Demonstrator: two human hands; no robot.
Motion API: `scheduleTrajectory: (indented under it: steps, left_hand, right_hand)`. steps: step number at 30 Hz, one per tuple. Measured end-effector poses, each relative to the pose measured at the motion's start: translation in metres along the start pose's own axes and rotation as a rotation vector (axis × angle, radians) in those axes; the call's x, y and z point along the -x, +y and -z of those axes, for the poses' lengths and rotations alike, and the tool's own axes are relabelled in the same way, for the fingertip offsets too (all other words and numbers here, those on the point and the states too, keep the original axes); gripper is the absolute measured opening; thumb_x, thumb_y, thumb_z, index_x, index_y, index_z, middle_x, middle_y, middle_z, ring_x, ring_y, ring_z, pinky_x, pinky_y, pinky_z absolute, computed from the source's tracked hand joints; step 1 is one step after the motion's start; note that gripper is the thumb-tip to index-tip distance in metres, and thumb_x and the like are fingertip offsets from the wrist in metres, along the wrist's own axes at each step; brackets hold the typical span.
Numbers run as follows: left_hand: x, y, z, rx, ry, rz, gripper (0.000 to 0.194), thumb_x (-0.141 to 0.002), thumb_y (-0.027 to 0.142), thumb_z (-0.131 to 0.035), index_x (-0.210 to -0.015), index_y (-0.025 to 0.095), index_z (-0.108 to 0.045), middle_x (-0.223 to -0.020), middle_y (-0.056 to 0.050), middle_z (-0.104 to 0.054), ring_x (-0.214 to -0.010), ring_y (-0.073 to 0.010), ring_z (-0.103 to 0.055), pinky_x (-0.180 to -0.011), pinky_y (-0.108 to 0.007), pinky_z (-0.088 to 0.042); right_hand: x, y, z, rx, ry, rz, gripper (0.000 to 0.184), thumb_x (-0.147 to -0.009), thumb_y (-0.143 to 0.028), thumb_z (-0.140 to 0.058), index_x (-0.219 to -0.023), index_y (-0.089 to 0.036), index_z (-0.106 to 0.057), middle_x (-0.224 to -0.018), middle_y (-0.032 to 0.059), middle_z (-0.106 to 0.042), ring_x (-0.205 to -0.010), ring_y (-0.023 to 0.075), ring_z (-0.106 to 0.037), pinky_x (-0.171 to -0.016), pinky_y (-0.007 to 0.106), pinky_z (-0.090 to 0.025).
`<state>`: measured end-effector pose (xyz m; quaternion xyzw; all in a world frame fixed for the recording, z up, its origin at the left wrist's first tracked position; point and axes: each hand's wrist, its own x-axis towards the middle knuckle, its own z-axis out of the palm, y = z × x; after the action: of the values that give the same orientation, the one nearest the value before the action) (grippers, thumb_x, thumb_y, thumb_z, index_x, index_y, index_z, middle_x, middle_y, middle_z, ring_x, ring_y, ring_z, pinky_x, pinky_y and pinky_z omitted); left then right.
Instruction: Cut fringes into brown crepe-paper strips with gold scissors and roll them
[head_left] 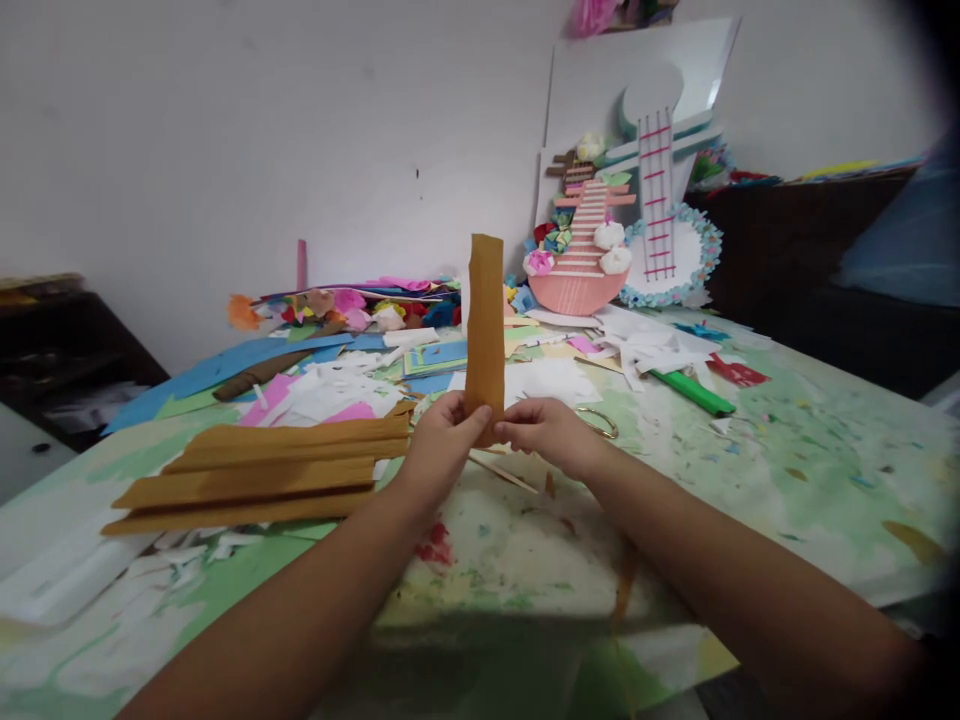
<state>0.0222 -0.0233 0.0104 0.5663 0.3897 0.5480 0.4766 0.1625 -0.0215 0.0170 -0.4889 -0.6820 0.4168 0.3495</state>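
A brown strip of crepe paper (pixel 486 320) stands upright between my hands above the table. My left hand (pixel 446 440) grips its lower left part, the thumb pressed on its front. At the lower right edge my right hand (pixel 547 430) pinches the strip between thumb and fingers. More brown crepe paper strips (pixel 277 470) lie in a stack left of my left hand. Thin wooden sticks (pixel 506 472) rest on the table just below my hands. Beside my right hand is the gold handle of scissors (pixel 600 422); their blades are hidden.
White paper scraps (pixel 337 390) and blue sheets (pixel 217 375) cover the table's left. Crumpled paper flowers (pixel 352 305) line the wall. Two paper instruments, one pink (pixel 577 285) and one white with blue trim (pixel 667 270), lean at the back right. A green roll (pixel 694 393) lies nearer.
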Motion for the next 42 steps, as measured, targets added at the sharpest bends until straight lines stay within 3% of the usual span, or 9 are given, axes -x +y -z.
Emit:
scheduleTrajectory:
  steps: [5, 8, 11, 13, 16, 19, 26, 34, 42]
  left_hand:
    - [0.005, -0.008, 0.001, 0.064, -0.113, 0.225, 0.031, -0.059, 0.028, -0.063, -0.086, 0.013, -0.058, -0.076, -0.006, -0.06, -0.067, -0.0147, -0.055, -0.062, -0.027, -0.043]
    - [0.006, -0.009, 0.001, 0.174, -0.096, 0.362, 0.029, -0.057, 0.028, -0.065, -0.079, 0.011, -0.059, -0.073, -0.006, -0.06, -0.064, -0.0137, -0.055, -0.059, -0.026, -0.042]
    - [0.006, -0.008, 0.002, 0.227, 0.029, 0.375, 0.026, -0.054, 0.025, -0.068, -0.074, 0.011, -0.059, -0.067, -0.003, -0.059, -0.06, -0.0107, -0.054, -0.055, -0.022, -0.042]
    - [0.006, -0.006, 0.005, 0.258, 0.08, 0.382, 0.024, -0.054, 0.023, -0.068, -0.072, 0.012, -0.058, -0.063, -0.001, -0.058, -0.057, -0.0094, -0.054, -0.056, -0.022, -0.044]
    - [0.007, -0.002, 0.007, 0.333, 0.101, 0.387, 0.021, -0.055, 0.018, -0.068, -0.072, 0.013, -0.057, -0.063, -0.001, -0.059, -0.057, -0.0089, -0.055, -0.06, -0.023, -0.045]
    - [0.008, 0.0, 0.007, 0.401, 0.111, 0.369, 0.017, -0.057, 0.014, -0.066, -0.072, 0.013, -0.058, -0.064, -0.001, -0.059, -0.059, -0.0084, -0.055, -0.058, -0.019, -0.044]
    - [0.006, 0.0, 0.009, 0.418, 0.112, 0.336, 0.018, -0.057, 0.012, -0.064, -0.075, 0.013, -0.062, -0.074, -0.003, -0.065, -0.067, -0.011, -0.058, -0.065, -0.021, -0.045]
    - [0.008, 0.006, 0.007, 0.42, 0.089, 0.331, 0.02, -0.057, 0.013, -0.064, -0.078, 0.013, -0.063, -0.077, -0.005, -0.067, -0.069, -0.0147, -0.06, -0.07, -0.027, -0.047]
    - [0.007, 0.004, 0.009, 0.408, 0.103, 0.334, 0.02, -0.056, 0.015, -0.065, -0.076, 0.013, -0.061, -0.076, -0.005, -0.066, -0.067, -0.0132, -0.06, -0.066, -0.024, -0.047]
  right_hand:
    - [-0.001, 0.014, -0.006, 0.014, -0.052, 0.074, 0.018, -0.066, -0.032, -0.053, -0.064, -0.015, -0.057, -0.056, -0.0026, -0.052, -0.052, 0.0084, -0.046, -0.049, 0.019, -0.034]
    - [0.002, 0.013, -0.002, 0.246, -0.098, 0.157, 0.02, -0.071, -0.032, -0.047, -0.068, -0.017, -0.059, -0.061, -0.0015, -0.056, -0.057, 0.0102, -0.049, -0.052, 0.02, -0.035]
    - [0.006, 0.011, 0.013, 0.588, 0.017, 0.182, 0.023, -0.076, -0.031, -0.041, -0.074, -0.02, -0.06, -0.07, 0.0007, -0.06, -0.065, 0.0128, -0.051, -0.056, 0.022, -0.035]
    - [0.007, 0.013, 0.027, 0.816, 0.129, 0.092, 0.022, -0.075, -0.03, -0.041, -0.079, -0.02, -0.06, -0.08, 0.0041, -0.061, -0.074, 0.0162, -0.052, -0.06, 0.024, -0.035]
    - [0.005, 0.02, 0.048, 1.076, 0.142, -0.235, 0.029, -0.068, -0.039, -0.048, -0.083, -0.016, -0.06, -0.087, 0.0114, -0.059, -0.078, 0.023, -0.053, -0.056, 0.027, -0.035]
    - [0.001, 0.029, 0.059, 1.108, 0.082, -0.373, 0.036, -0.066, -0.044, -0.049, -0.088, -0.016, -0.058, -0.086, 0.0113, -0.059, -0.073, 0.0234, -0.054, -0.05, 0.026, -0.033]
    - [-0.003, 0.033, 0.063, 1.089, 0.019, -0.34, 0.032, -0.068, -0.043, -0.045, -0.072, -0.015, -0.06, -0.073, 0.0088, -0.061, -0.06, 0.0171, -0.054, -0.044, 0.023, -0.029]
    - [-0.011, 0.04, 0.059, 1.147, 0.11, -0.343, 0.043, -0.069, -0.049, -0.043, -0.092, -0.014, -0.056, -0.093, 0.0133, -0.055, -0.078, 0.023, -0.053, -0.053, 0.026, -0.033]
    - [-0.008, 0.038, 0.07, 1.142, 0.033, -0.386, 0.036, -0.071, -0.046, -0.043, -0.078, -0.015, -0.061, -0.08, 0.0117, -0.059, -0.067, 0.0205, -0.055, -0.049, 0.025, -0.033]
